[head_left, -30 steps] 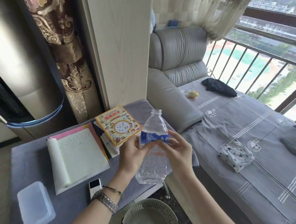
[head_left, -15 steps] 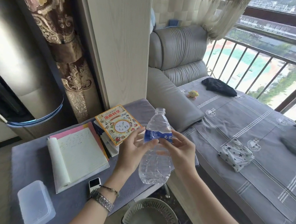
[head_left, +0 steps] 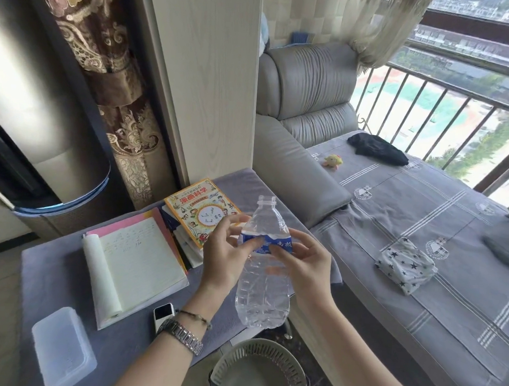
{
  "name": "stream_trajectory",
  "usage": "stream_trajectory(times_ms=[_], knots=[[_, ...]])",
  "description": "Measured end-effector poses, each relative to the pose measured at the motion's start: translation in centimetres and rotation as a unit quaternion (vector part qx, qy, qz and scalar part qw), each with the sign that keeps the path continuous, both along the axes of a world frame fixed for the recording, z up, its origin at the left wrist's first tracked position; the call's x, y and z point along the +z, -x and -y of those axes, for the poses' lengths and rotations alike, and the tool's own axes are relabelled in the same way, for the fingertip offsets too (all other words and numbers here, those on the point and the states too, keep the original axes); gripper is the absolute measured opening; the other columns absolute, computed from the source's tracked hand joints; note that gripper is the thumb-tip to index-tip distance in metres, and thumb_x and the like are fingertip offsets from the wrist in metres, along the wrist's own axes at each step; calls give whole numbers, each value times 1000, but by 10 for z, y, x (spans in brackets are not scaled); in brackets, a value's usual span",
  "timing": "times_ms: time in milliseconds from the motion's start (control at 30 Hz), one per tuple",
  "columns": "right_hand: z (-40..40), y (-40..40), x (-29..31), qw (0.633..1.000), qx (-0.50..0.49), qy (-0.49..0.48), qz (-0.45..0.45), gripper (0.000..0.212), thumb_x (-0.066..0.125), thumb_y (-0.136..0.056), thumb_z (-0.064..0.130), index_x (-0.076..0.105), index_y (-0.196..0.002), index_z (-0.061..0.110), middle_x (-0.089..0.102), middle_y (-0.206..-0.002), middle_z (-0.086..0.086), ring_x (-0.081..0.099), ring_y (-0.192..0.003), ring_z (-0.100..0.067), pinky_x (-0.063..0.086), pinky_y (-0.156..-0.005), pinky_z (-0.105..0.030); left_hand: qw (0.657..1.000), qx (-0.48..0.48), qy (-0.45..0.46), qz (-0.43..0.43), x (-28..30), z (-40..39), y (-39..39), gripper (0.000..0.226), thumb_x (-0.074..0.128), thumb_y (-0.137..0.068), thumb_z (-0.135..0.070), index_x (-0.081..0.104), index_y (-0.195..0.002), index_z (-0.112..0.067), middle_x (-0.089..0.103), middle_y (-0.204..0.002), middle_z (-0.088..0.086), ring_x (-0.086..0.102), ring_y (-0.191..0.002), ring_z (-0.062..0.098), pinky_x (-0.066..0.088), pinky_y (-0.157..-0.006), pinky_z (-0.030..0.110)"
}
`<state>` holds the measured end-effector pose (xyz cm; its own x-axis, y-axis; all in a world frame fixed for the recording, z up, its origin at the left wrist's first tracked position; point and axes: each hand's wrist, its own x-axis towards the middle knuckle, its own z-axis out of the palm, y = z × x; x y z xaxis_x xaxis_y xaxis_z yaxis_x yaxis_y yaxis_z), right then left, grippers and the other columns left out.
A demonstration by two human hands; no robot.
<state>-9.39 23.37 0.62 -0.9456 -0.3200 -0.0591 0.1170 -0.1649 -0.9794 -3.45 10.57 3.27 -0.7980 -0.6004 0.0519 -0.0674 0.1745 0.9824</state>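
Light: bright daylight floods in from the balcony railing (head_left: 453, 95) at upper right; the view beyond it is washed pale.
Shadows: soft and faint on the bed (head_left: 425, 235) and the desk (head_left: 49, 269); the left side is dimmer.
Glare: a broad sheen on the tall cylindrical appliance (head_left: 42, 102), small glints on the bottle (head_left: 263, 284).
Distortion: wide-angle bowing of the wall panel (head_left: 200, 83) and the frame edges.
Focus: centre crisp, corners slightly soft.

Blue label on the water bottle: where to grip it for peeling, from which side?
Probably the ragged upper edge of the blue label, pinched from the camera-facing side: it looks torn there, while the rest wraps the crumpled, uncapped bottle tightly. Left hand and right hand pinch it there.
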Motion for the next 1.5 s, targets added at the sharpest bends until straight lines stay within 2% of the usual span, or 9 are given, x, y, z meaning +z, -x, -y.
stream_trajectory(times_ms=[233, 467, 567, 700, 900, 1067, 1200, 1300, 1500], knots=[[-2, -4, 5, 999, 36, -15, 8, 33, 74, -77, 0, 66, -107, 13, 77, -93, -13, 75, -82, -28, 61, -65, -48, 1000, 17, -12, -3, -1, 2, -3, 41, 83, -66, -17, 60, -98, -28, 65, -88, -9, 63, -64, -13, 53, -51, 11], [0, 3, 17, 995, 75, -53, 37, 40, 77, -76, 25, 63, -113, 17, 74, -100, -12, 74, -83, -19, 59, -61, -34, 999, 1, -30, 10, -5, 5, -6, 41, 82, -67, -14, 59, -92, -36, 66, -89, -10, 64, -65, -13, 56, -57, 16], [3, 6, 20, 995, 80, -64, -2, 33, 76, -77, 22, 68, -109, 18, 76, -98, -9, 74, -86, -19, 60, -70, -34, 999, -1, -46, 8, -6, 6, -7, 41, 81, -68, -13, 60, -96, -34, 65, -90, -12, 63, -68, -15, 54, -54, 13], [4, 5, 17, 997, 55, -60, -17, 26, 78, -75, 19, 72, -100, 17, 77, -92, -9, 74, -80, -19, 58, -64, -26, 999, 1, -53, 10, -8, 6, -9, 40, 82, -67, -13, 61, -93, -35, 67, -90, -7, 66, -68, -9, 55, -56, 16], [10, 6, 7, 997, 8, -75, -25, 25, 79, -75, 17, 73, -97, 8, 76, -89, -13, 74, -79, -24, 59, -64, -32, 997, 9, -73, 5, -11, 2, -10, 40, 83, -65, -12, 62, -87, -39, 70, -101, 5, 69, -90, 19, 59, -66, 31], [10, 8, 4, 997, -2, -72, -21, 17, 79, -74, 16, 74, -90, 13, 76, -86, -11, 74, -74, -19, 58, -61, -28, 997, -11, -78, 17, -12, 5, -12, 46, 83, -65, -13, 61, -91, -43, 67, -104, -5, 65, -103, 19, 59, -80, 39], [9, 8, 6, 998, 2, -58, -27, 13, 80, -73, 14, 74, -82, 21, 76, -82, -10, 72, -69, -16, 56, -60, -26, 996, -32, -83, 28, -7, 8, -12, 42, 79, -65, -34, 59, -101, -40, 67, -111, 2, 65, -101, 14, 59, -68, 23], [9, 8, 7, 998, 15, -53, -29, 13, 79, -73, 14, 74, -85, 16, 76, -85, -13, 72, -72, -18, 57, -62, -26, 997, -35, -65, 37, -3, 11, -8, 58, 71, -60, -56, 61, -113, -36, 68, -113, -3, 65, -102, 10, 59, -82, 34], [8, 10, 3, 997, 21, -68, -29, 20, 79, -73, 17, 74, -89, 8, 76, -87, -17, 72, -77, -25, 58, -67, -34, 995, -82, 2, 62, 1, 15, -3, 57, 65, -68, -55, 65, -114, -22, 68, -112, -2, 64, -100, 7, 56, -88, 43]])
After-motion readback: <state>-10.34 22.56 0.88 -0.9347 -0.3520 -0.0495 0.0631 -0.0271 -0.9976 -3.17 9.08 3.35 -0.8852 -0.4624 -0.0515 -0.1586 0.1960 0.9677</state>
